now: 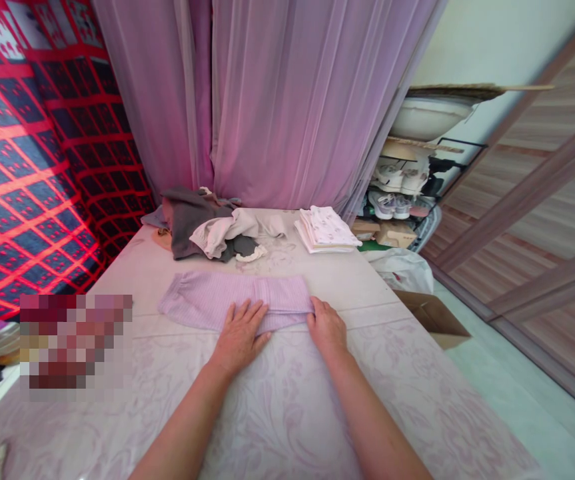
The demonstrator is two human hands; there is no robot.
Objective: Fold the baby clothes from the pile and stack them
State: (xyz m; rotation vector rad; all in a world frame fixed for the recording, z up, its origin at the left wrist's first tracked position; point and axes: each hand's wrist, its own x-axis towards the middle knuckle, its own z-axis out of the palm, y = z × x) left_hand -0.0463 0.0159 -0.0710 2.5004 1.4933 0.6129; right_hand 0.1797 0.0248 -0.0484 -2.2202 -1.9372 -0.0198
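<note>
Lilac ribbed fabric makes up the folded garment, which lies flat on the bench, its gathered edge toward 9 o'clock and a doubled-over panel at its 3 o'clock end. Taking the garment as the centre of the dial, the left hand rests at 6 o'clock, palm down and open, its fingers lying across the near edge of the cloth and its thumb spread away from them; it grips nothing. The right hand is at about 4 o'clock, its fingers bent and touching the folded end; whether it pinches the fabric cannot be told.

Toward 11 o'clock lies a loose heap, with a dark grey garment and a cream garment draped over part of it. At 2 o'clock sits a neat folded stack, with a white printed piece on top. A reddish item, blurred into blocks, shows toward 8 o'clock.

Farther out, a mauve curtain hangs at 12 o'clock, and a red-and-dark checked cloth fills 10 o'clock. Beyond the stack, near 2 o'clock, shelves hold pale shoes beneath a white basin. Toward 3 o'clock, past the bench's edge, are a white plastic bag and an open cardboard box.
</note>
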